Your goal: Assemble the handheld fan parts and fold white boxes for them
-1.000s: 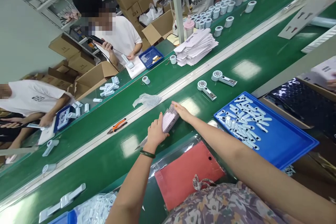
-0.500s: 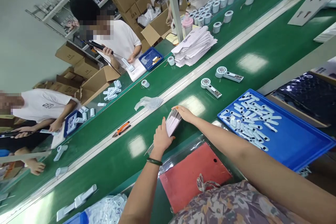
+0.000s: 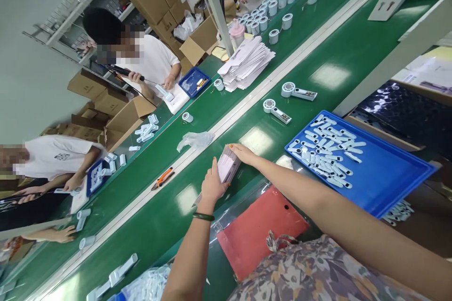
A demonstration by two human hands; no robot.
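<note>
A stack of thin white printed papers [image 3: 228, 164] stands on its edges at the near side of the green bench, tilted. My left hand [image 3: 212, 184], with a dark bangle at the wrist, is closed round its left side, thumb along the near face. At the upper right corner, my right hand [image 3: 243, 154] presses its fingers against the paper edges. Just beyond the hands lies a clear plastic bag [image 3: 196, 141]. Orange-handled pliers [image 3: 163, 178] rest to the left on the pale strip. A red folder [image 3: 263, 230] lies in front of my body.
A blue tray [image 3: 391, 174] with many small pale parts sits at right. Two handheld fans [image 3: 280, 112] lie beyond it, the other being this fan [image 3: 298, 91]. Across the bench are a paper pile [image 3: 245, 63], rows of fan heads [image 3: 282, 0] and co-workers, one holding a tool [image 3: 125, 71].
The view has shifted slightly. The stack has turned a little, showing more of its edges, with both hands still on it. At far left a co-worker's hand has reached towards a fan part.
</note>
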